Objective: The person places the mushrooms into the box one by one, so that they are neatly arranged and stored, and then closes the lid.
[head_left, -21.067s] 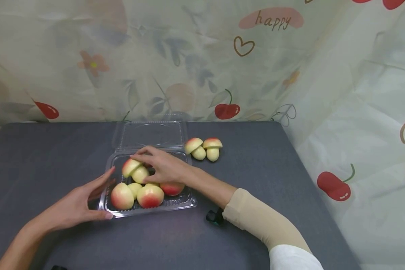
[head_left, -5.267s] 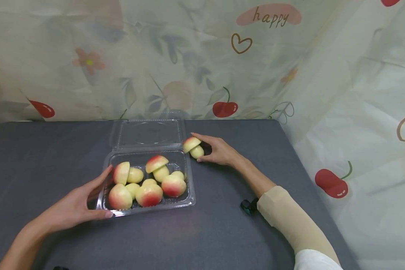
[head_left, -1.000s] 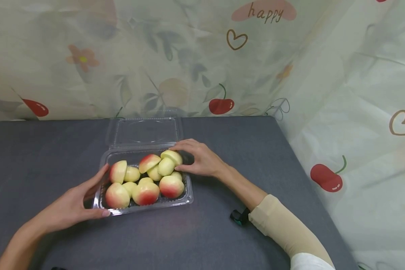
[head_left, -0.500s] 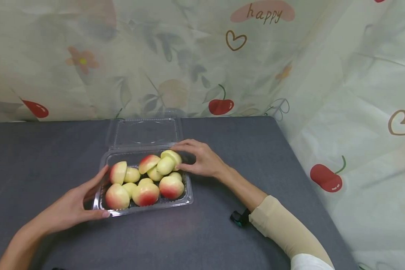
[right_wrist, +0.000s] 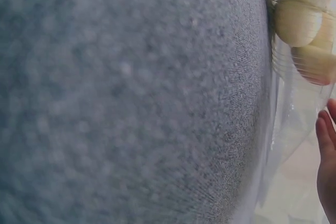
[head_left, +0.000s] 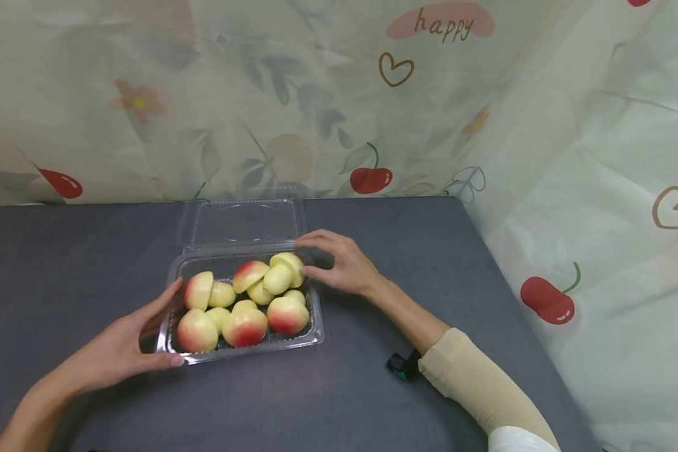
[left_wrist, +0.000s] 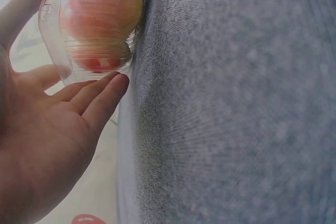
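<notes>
A clear plastic clamshell box lies with its lid folded back, holding several mushroom-shaped pieces with pale stems and red-yellow caps. At the box's left side is my left hand, its thumb by the front corner; in the left wrist view its straight fingers lie along the clear wall. My right hand is at the back right corner, fingers spread and holding nothing. Close to its fingertips, a mushroom-shaped piece leans against its neighbour, cap towards the back right. The right wrist view shows only part of this hand.
The box's clear lid lies flat behind it, towards the back edge of the grey table. A printed curtain hangs behind and to the right. A small black device is at my right forearm.
Two mushroom-shaped pieces stood on the table right of the lid; both are now in the box. In the last second my right fingers have let go of one and drawn slightly right.
</notes>
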